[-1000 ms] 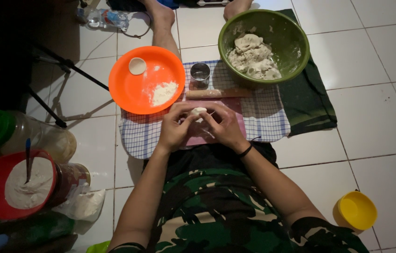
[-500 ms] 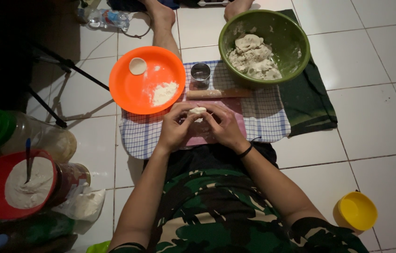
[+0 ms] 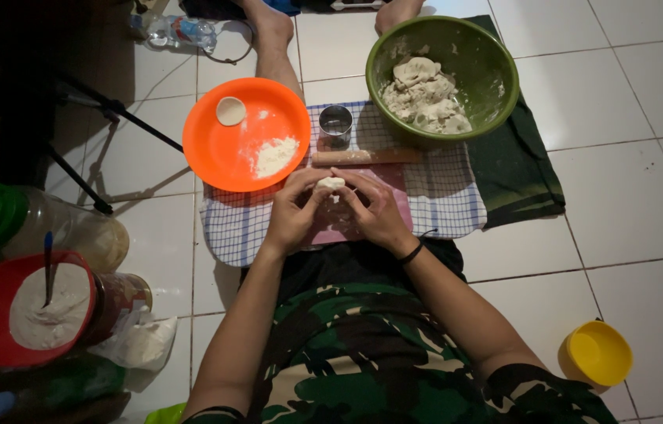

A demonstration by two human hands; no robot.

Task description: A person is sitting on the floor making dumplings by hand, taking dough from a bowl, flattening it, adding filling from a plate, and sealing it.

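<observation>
Both of our hands meet over the near middle of the checked cloth [image 3: 457,196]: the left hand [image 3: 292,216] and the right hand [image 3: 375,212] are curled in, fingertips pinched around a small lump of dough [image 3: 330,184] held just above a pinkish board [image 3: 402,200] that lies on the cloth. Neither hand is spread open — each is closed lightly about that one piece.

As we judge it, the soft lump could tear or squash out of shape if the fingertips press too hard, and it could stick to the skin, since the only loose flour sits in a heap on the orange plate [image 3: 218,149] at the cloth's far left corner. A white disc [image 3: 230,111] rests at that plate's far rim. A sideways sweep of the left wrist could catch the plate's near edge and tip the flour.

Room ahead is tight: a wooden rolling pin [image 3: 367,156] lies across the cloth just beyond our fingers, a metal cup [image 3: 335,123] stands behind it, and the green bowl [image 3: 496,71] of dough fills the far right corner. The near right edge of the cloth offers the freest space.
</observation>
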